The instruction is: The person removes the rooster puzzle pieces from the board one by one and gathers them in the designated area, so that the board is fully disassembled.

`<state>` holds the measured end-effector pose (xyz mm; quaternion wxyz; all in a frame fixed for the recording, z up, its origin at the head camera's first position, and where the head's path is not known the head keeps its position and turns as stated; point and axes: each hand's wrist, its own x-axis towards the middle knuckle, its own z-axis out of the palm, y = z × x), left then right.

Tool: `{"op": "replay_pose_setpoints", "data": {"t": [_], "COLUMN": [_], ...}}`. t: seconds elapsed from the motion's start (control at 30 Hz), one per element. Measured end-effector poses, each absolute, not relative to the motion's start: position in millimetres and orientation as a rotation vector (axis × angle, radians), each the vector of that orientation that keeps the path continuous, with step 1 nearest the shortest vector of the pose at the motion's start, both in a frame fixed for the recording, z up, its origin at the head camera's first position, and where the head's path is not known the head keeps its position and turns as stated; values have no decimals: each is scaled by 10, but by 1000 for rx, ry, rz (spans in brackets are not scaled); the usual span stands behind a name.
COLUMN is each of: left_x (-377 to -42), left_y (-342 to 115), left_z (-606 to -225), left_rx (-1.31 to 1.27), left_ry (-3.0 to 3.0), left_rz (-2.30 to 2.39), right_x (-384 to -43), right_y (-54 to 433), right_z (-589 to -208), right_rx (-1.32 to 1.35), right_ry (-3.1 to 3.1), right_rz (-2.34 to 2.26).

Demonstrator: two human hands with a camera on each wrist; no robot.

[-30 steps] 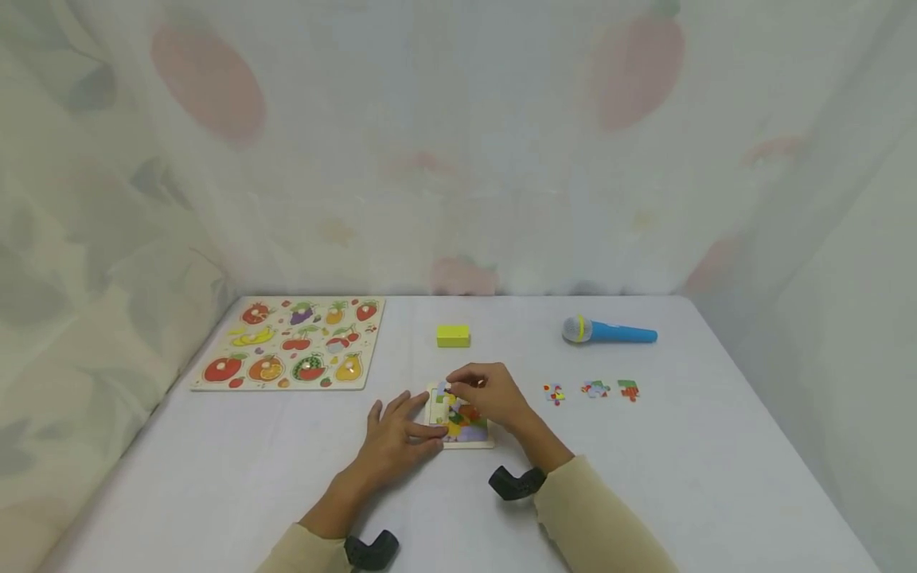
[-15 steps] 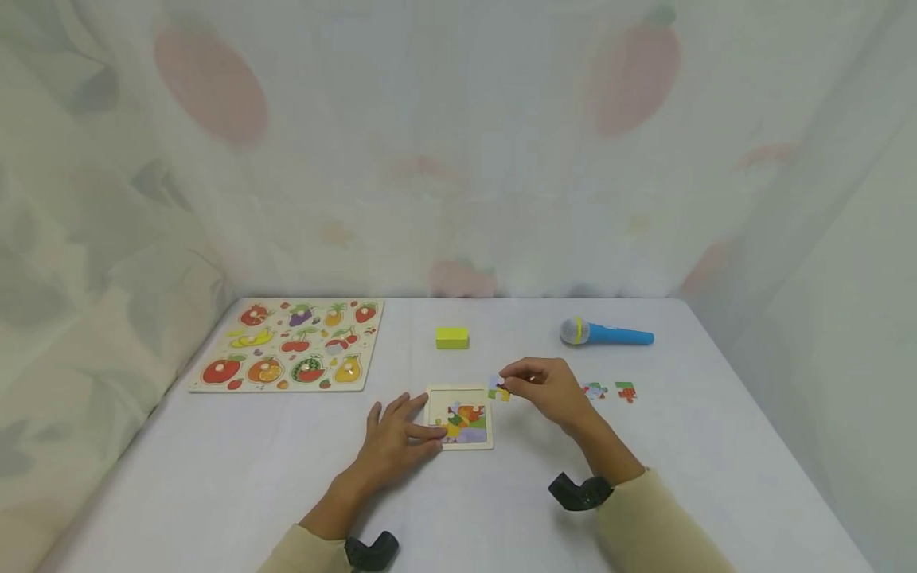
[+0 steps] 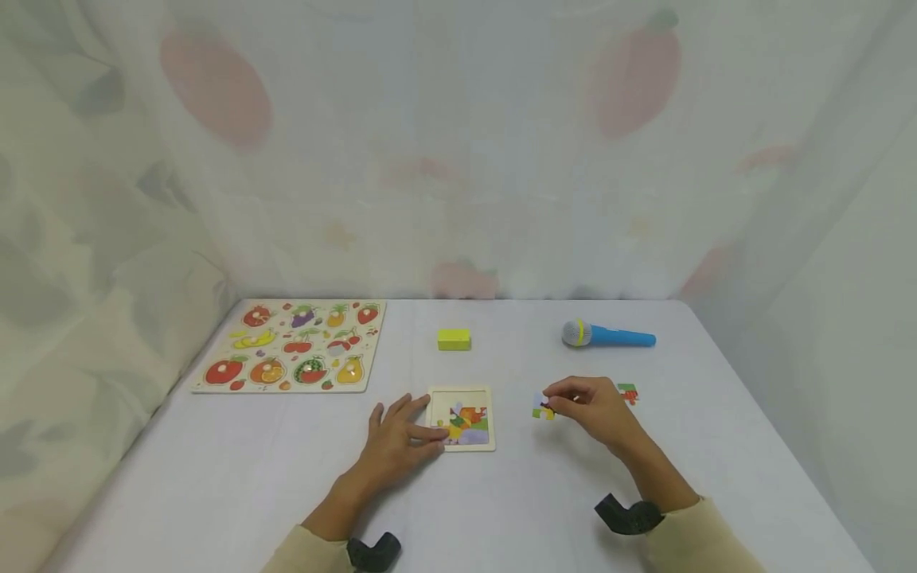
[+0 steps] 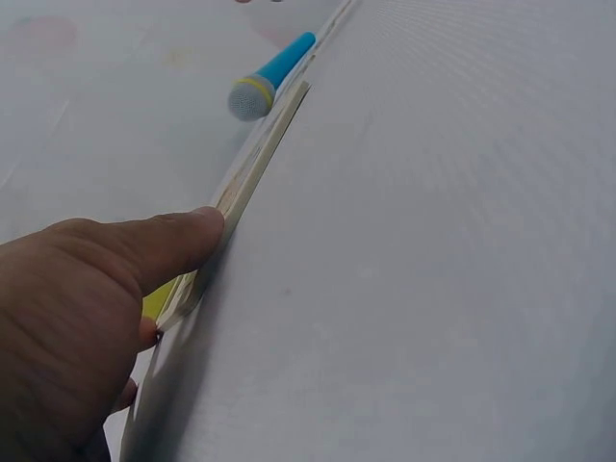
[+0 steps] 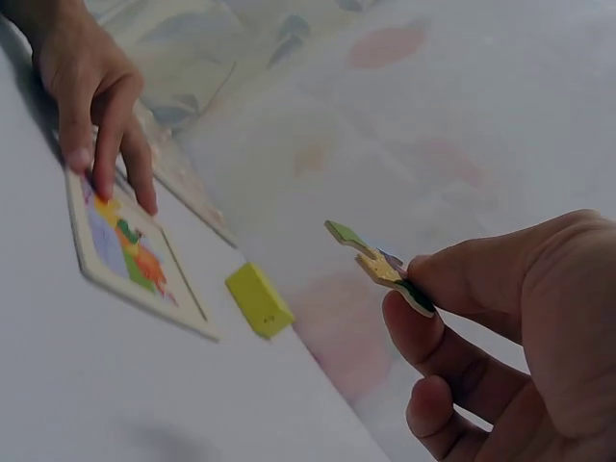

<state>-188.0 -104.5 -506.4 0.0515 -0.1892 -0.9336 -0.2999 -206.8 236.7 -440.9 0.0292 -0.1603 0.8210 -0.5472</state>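
My right hand (image 3: 596, 411) pinches a small jigsaw piece (image 3: 541, 407) between thumb and fingers, held up to the right of the square wooden puzzle tray (image 3: 471, 448). In the right wrist view the jigsaw piece (image 5: 368, 258) shows a green and yellow face and a thin wooden edge. Joined colourful pieces (image 3: 467, 426) fill the lower right part of the tray, while bare wood shows at its upper left. With fingers spread, my left hand (image 3: 398, 438) rests on the tray's left side. Its thumb lies along the near rim in the left wrist view.
Another jigsaw piece (image 3: 628, 393) lies right of the right hand, partly hidden by it. Behind the tray is a yellow block (image 3: 454, 340). A blue toy microphone (image 3: 622, 337) lies at the back right, and a fruit puzzle board (image 3: 286, 342) at the back left.
My right hand has lifted the jigsaw piece from the upper left of the tray and carried it right, now covering some loose pieces. My left hand has stayed put.
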Motion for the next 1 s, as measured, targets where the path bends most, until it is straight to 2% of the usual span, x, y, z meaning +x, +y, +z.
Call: {"op": "replay_pose_setpoints", "data": {"t": [0.43,1.0], "left_x": [-1878,-1884], "left_y": [-1047,-1039], "left_z": [-5059,-5056], "left_rx": [-566,-558], "left_ry": [-2855,-2860], "left_rz": [-899,-882], "right_x": [-2080,-2103], "right_y": [2685,2708], "right_z": [-4765,-4870], "right_rx": [-438,-535], "right_ry": [2545,2754], "right_rz": [-1573,-1249]}}
